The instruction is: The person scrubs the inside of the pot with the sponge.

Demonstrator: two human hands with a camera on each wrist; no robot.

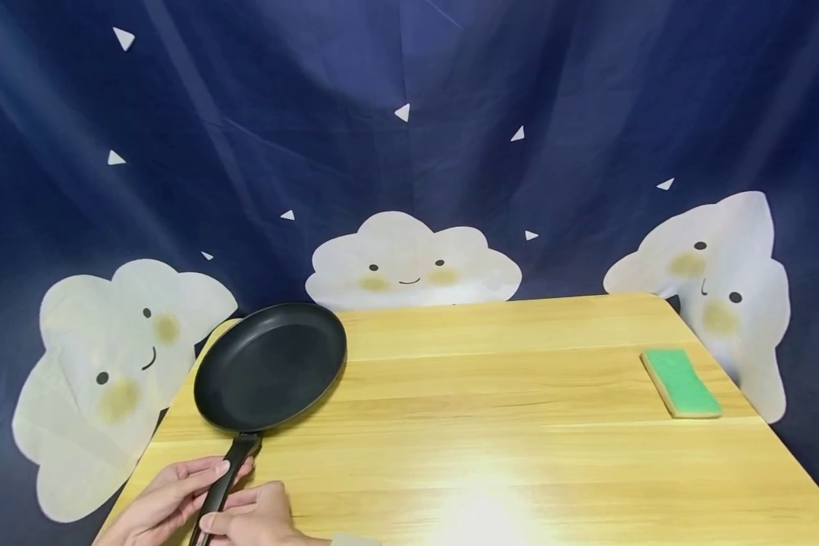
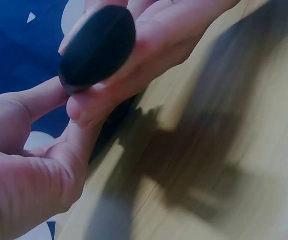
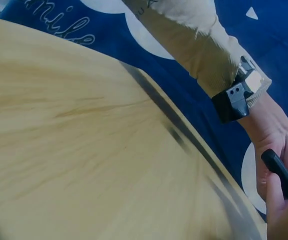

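A black frying pan is at the left of the table, its round dark inside facing up and its handle pointing toward me. My left hand grips the handle from the left, near the pan, with the thumb on top. Lower down, my right hand pinches the handle near its end from the right. In the left wrist view the rounded handle end faces the camera and hides some fingers. The right wrist view shows the handle end between both hands at the lower right edge.
The pale wooden table has rounded far corners. A green-topped sponge lies near its right edge. Behind hangs a dark blue cloth with white smiling clouds and small triangles. A small black device is strapped on the left wrist.
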